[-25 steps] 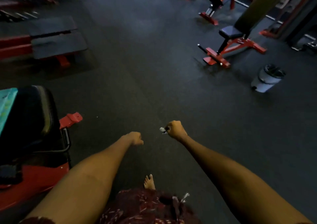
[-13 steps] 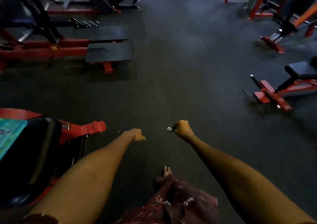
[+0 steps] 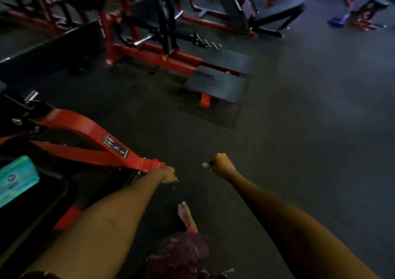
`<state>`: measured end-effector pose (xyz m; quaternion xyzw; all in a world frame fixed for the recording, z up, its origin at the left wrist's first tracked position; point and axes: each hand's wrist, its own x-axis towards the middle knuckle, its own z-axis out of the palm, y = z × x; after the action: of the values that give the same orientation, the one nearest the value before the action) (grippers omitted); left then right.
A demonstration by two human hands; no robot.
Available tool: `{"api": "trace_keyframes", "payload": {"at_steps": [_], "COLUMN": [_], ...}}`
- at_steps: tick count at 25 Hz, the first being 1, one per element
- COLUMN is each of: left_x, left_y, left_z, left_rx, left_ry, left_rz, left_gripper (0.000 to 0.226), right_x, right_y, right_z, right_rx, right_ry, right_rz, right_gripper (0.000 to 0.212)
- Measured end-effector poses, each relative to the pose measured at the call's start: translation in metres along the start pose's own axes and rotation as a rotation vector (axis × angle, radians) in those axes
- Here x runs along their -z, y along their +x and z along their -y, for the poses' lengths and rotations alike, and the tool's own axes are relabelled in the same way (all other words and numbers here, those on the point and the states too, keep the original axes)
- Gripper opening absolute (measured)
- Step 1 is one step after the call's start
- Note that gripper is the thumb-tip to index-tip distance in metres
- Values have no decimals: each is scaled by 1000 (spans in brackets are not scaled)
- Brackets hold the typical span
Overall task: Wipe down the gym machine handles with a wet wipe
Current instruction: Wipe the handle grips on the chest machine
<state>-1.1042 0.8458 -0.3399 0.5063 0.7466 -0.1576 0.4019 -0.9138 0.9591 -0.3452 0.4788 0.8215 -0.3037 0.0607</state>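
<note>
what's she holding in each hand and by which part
The right hand is fisted around a small white wad, likely the wipe, with one end poking out. The left hand is curled and holds nothing visible.

The left hand [image 3: 168,175] and the right hand [image 3: 222,165] reach forward side by side over the floor [image 3: 299,129]. A machine frame [image 3: 89,129] lies left of the left hand, a wipes pack [image 3: 16,178] farther left. 2 footplates [image 3: 215,84] lie ahead; a bare foot [image 3: 186,214] stands below, between the arms.

Open dark floor [image 3: 299,140] lies ahead and right; red machine frame [image 3: 89,129] blocks the left
</note>
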Motion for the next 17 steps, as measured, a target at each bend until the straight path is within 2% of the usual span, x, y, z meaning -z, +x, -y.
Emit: {"api": "trace_keyframes", "payload": {"at_steps": [2, 5, 7, 11, 14, 17], "left_x": [32, 92, 135, 227, 281, 337], "left_y": [47, 101, 119, 170, 196, 231], "left_z": [13, 25, 26, 36, 44, 71], "left_rx": [72, 172, 188, 163, 152, 174], "left_ry": [-51, -212, -240, -208, -270, -397], "left_rz": [-33, 5, 36, -62, -68, -139], "left_gripper": [42, 41, 45, 48, 42, 35], "right_x": [20, 58, 84, 130, 149, 165], "right_y": [61, 140, 188, 297, 361, 450], "right_z": [9, 28, 40, 66, 88, 124], "right_rx": [37, 93, 132, 209, 256, 335], "right_ry": [19, -31, -71, -10, -63, -132], "right_rz": [23, 85, 115, 105, 146, 162], "right_gripper": [15, 16, 14, 14, 17, 14]}}
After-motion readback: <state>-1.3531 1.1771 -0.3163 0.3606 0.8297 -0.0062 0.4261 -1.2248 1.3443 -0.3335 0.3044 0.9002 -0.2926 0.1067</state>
